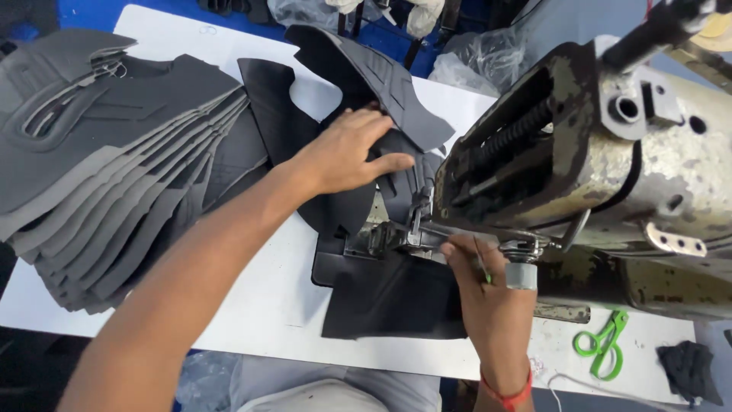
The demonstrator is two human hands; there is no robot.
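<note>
Two hands work at the needle end of a worn sewing machine. Fingers of the left hand are spread apart and pressed flat on a dark grey shaped piece that lies just behind the presser foot, its upper end curling up toward the far edge of the table. The right hand sits below the machine head, its fingertips drawn together near the foot, with a thin green-tipped tool lying across the fingers; whether they pinch the tool or merely carry it cannot be told. Under this hand a flat black panel spreads over the white table toward the near edge. A red band circles the right wrist. Left of the forearm, a fanned stack of grey cut pieces covers much of the table. Green-handled snips lie on the table to the right, beneath the machine body, with a small dark scrap beyond them.
</note>
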